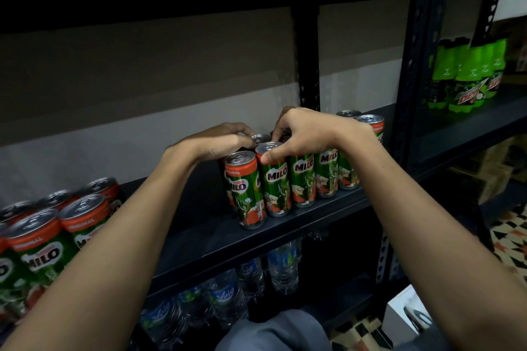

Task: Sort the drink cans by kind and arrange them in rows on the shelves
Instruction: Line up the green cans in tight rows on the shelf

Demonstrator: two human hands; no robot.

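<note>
Several green and red Milo cans (302, 179) stand in rows on the dark shelf (285, 225). My left hand (219, 141) curls over the back-row cans at the left end of the group, behind the front-left can (245, 188). My right hand (302, 134) grips the rim of the second front can (275, 182), thumb on its front, fingertips at its far edge. A second cluster of Milo cans (51, 225) stands at the shelf's left end. Which can my left hand grips is hidden.
Bare shelf lies between the two can groups. A black upright post (308, 60) rises behind my hands. Green Mountain Dew bottles (467, 74) stand on the neighbouring rack at right. Water bottles (228, 288) fill the shelf below. Patterned floor tiles show at lower right.
</note>
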